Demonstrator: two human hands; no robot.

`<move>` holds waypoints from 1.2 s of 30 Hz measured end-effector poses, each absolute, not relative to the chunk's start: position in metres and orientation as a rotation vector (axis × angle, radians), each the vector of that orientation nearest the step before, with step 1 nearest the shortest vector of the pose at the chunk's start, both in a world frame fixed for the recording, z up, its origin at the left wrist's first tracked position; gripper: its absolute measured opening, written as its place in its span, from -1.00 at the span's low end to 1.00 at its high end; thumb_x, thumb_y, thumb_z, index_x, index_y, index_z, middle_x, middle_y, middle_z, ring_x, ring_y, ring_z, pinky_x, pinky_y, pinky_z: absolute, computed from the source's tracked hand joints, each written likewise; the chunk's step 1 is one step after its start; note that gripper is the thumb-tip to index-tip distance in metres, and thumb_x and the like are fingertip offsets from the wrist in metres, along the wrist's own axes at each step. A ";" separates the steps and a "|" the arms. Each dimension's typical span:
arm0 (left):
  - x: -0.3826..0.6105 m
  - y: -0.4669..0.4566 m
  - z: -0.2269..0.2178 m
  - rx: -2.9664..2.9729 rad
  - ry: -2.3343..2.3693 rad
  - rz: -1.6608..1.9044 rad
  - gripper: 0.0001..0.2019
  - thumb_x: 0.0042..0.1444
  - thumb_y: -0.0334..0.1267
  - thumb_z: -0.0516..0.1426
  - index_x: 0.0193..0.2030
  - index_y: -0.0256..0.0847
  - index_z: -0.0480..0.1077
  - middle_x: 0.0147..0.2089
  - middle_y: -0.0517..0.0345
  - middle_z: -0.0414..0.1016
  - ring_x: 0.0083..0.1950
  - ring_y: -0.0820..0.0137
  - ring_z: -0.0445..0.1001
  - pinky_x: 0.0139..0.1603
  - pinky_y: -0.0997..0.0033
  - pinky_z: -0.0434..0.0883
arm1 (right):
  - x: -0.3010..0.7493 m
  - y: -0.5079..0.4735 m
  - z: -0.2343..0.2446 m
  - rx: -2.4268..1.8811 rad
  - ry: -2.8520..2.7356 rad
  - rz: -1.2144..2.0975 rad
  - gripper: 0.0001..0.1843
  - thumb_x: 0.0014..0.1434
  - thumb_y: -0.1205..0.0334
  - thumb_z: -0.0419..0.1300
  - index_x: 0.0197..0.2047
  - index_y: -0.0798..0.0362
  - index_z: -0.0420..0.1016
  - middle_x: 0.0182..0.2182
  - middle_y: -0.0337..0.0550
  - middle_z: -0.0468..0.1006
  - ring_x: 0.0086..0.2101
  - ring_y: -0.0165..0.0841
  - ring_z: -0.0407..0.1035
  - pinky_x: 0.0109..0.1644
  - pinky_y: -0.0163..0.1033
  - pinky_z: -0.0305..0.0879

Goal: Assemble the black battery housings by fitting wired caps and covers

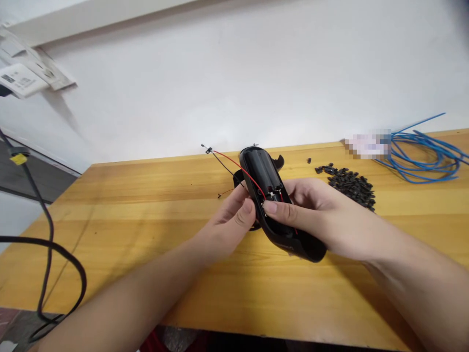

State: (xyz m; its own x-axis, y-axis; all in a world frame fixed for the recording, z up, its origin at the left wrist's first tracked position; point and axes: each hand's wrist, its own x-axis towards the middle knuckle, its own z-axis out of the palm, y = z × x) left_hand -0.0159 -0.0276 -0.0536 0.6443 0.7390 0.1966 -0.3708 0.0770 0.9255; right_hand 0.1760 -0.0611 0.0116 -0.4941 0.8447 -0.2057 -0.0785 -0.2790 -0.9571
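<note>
An elongated black plastic housing (pixel 264 175) is held up above the table, its hollow inner side facing up. My left hand (pixel 230 220) grips its edge from the left, with the thumb pressed near the middle. My right hand (pixel 311 215) holds the other side, its fingertips on small metal parts and wires inside the shell. A red wire (pixel 242 170) and a thin black wire (pixel 229 168) run from those parts out past the far end to a small terminal (pixel 209 150). Another black piece (pixel 238 178) lies partly hidden beneath the housing.
A heap of small black parts (pixel 351 187) lies on the wooden table (pixel 146 195) right of my right hand. Beyond it are coiled blue wires (pixel 421 159). A black cable (pixel 46 249) hangs at the left, and papers (pixel 22 73) sit on the wall.
</note>
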 end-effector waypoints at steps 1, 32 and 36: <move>-0.018 -0.024 -0.053 1.315 0.326 0.870 -0.64 0.40 0.04 0.14 0.26 0.10 0.45 0.13 0.22 0.62 0.29 0.21 0.55 0.28 0.31 0.51 | 0.177 -0.060 0.013 -1.001 -1.314 1.836 -0.64 0.23 0.03 0.41 -0.36 0.12 0.43 -0.53 -0.31 0.35 -0.55 -0.55 0.18 -0.53 -0.43 0.06; -0.035 -0.015 -0.019 1.712 0.567 1.443 -0.12 -0.24 -0.19 0.59 0.26 0.10 0.37 0.38 0.09 0.42 0.29 0.01 0.52 0.27 0.06 0.54 | 0.187 -0.069 -0.004 -1.189 -1.835 0.251 -0.27 0.04 -0.12 0.52 0.16 -0.08 0.36 -0.06 -0.14 0.65 -0.20 -0.26 0.62 -0.09 -0.19 0.52; -0.033 -0.020 -0.012 1.690 0.493 1.399 -0.31 -0.15 -0.27 0.56 0.12 0.12 0.45 0.42 0.31 0.38 0.46 0.05 0.38 0.38 0.10 0.47 | 0.191 -0.071 -0.005 -1.158 -1.889 0.239 -0.27 0.06 -0.12 0.51 0.21 -0.13 0.37 0.01 -0.11 0.65 -0.13 -0.17 0.63 -0.04 -0.13 0.53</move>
